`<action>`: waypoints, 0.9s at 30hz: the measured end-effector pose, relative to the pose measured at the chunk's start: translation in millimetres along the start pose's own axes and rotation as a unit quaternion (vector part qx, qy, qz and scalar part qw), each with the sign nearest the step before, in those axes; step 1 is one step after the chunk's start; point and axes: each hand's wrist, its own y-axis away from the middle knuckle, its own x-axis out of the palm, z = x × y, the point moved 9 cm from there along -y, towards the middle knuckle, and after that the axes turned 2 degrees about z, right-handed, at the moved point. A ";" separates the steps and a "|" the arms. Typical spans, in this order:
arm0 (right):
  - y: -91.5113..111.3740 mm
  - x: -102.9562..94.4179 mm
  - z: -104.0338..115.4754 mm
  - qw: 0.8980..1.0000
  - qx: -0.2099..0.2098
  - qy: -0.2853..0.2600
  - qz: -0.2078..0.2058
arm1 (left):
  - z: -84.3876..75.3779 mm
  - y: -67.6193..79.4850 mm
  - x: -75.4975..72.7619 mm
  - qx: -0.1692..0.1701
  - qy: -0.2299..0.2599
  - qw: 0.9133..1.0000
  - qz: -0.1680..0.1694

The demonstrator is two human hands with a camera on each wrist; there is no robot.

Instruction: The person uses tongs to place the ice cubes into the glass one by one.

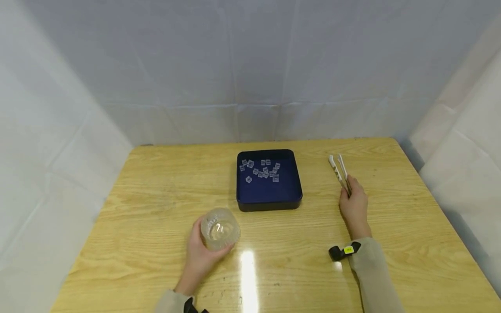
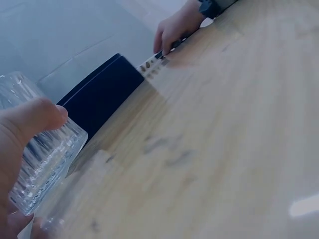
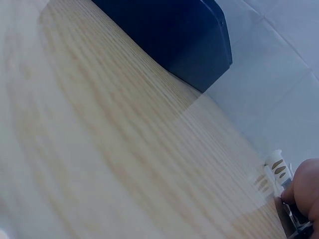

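A clear ribbed glass (image 1: 220,229) is gripped by my left hand (image 1: 198,254), thumb on the near side and fingers round the left. In the left wrist view the glass (image 2: 47,159) is close to the wooden table, with the thumb across its ribbed wall. My right hand (image 1: 354,204) pinches a pair of tongs (image 1: 337,169) with white, slotted tips that point away from me and stand apart. Between the hands, farther back, sits a dark blue square tray (image 1: 270,204). Several small clear cubes (image 1: 265,173) lie in it, mostly toward its far half.
The wooden table (image 1: 156,187) has its far edge against a hanging white sheet (image 1: 258,65), with more sheeting at both sides. A bright light reflection falls on the table's near middle. Black straps with small devices (image 1: 344,251) are on the wrists.
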 end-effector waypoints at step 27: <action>-2.3 0.9 -2.4 1.000 -0.001 0.003 -0.012 | -68.7 17.4 101.7 0.096 0.088 0.968 0.213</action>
